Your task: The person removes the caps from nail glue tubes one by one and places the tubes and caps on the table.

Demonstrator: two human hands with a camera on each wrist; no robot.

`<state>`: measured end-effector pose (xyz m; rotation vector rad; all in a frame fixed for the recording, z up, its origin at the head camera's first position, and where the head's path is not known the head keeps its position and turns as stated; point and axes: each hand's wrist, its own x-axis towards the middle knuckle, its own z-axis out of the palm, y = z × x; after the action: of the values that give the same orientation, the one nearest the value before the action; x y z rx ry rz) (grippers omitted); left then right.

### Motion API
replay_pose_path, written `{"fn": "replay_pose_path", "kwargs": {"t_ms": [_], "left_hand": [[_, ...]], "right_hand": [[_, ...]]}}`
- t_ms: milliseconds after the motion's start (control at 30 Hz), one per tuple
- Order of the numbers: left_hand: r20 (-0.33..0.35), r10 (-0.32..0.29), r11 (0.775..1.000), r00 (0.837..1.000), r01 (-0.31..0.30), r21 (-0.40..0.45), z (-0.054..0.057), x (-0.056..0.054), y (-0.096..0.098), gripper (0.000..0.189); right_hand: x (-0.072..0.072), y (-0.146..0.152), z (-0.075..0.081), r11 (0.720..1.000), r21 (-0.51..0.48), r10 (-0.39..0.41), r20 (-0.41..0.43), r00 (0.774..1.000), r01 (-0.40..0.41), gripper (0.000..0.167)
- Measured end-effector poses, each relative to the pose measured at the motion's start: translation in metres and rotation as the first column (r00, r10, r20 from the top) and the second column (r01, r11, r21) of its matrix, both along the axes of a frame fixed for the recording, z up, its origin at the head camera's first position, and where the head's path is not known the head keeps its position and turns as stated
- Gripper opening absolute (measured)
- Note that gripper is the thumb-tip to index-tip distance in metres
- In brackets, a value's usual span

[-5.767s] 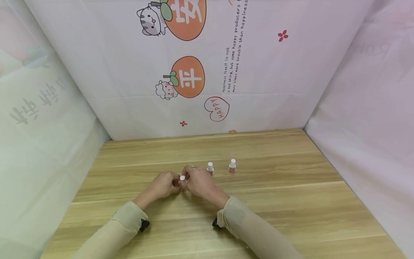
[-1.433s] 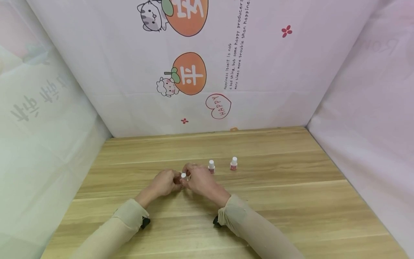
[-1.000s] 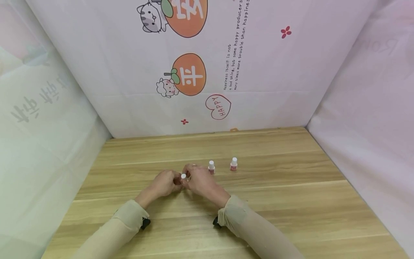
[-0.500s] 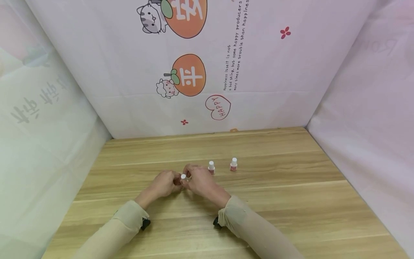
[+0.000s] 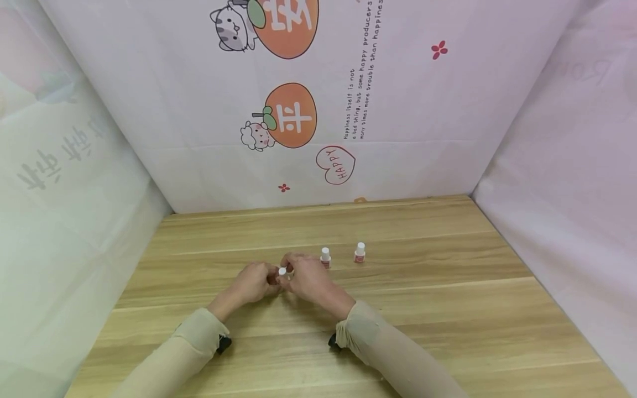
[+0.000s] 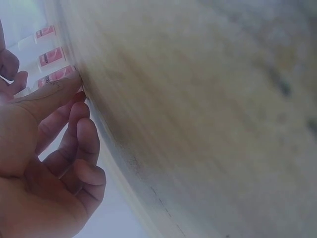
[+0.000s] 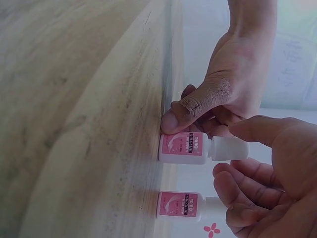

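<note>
A small nail glue bottle (image 7: 184,148) with a pink label and white cap stands upright on the wooden table between both hands. My left hand (image 5: 252,281) pinches its body low down, the thumb lying along the label in the right wrist view. Around the white cap (image 5: 282,271) are the thumb and fingers of my right hand (image 5: 308,279), holding it from the other side. In the head view most of this bottle is hidden by the hands. A second nail glue bottle (image 5: 325,258) stands just beyond the right hand, and a third nail glue bottle (image 5: 360,252) farther right.
The wood-grain table (image 5: 428,309) runs back to a printed white cloth wall (image 5: 398,160). More cloth walls close in the left and right sides. In the right wrist view, the neighbouring bottle (image 7: 178,204) stands close to the right fingers.
</note>
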<state>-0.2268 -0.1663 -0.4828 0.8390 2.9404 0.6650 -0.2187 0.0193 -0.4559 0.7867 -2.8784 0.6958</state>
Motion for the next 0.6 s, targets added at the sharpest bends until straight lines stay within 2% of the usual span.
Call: {"fn": "replay_pose_path", "kwargs": {"t_ms": [400,600], "left_hand": [[0.010,0.009,1.000,1.000,-0.010,0.011,-0.0018,-0.0011,0.0002,0.018],[0.023,0.007,1.000,1.000,-0.007,0.008,-0.0021,-0.0012,0.0001,0.017]], "right_hand": [[0.0007,0.0013,0.0008,0.999,0.034,0.021,-0.039,0.999,-0.020,0.022],[0.0018,0.0012,0.0008,1.000,0.025,-0.001,-0.044,0.999,0.002,0.026]]}}
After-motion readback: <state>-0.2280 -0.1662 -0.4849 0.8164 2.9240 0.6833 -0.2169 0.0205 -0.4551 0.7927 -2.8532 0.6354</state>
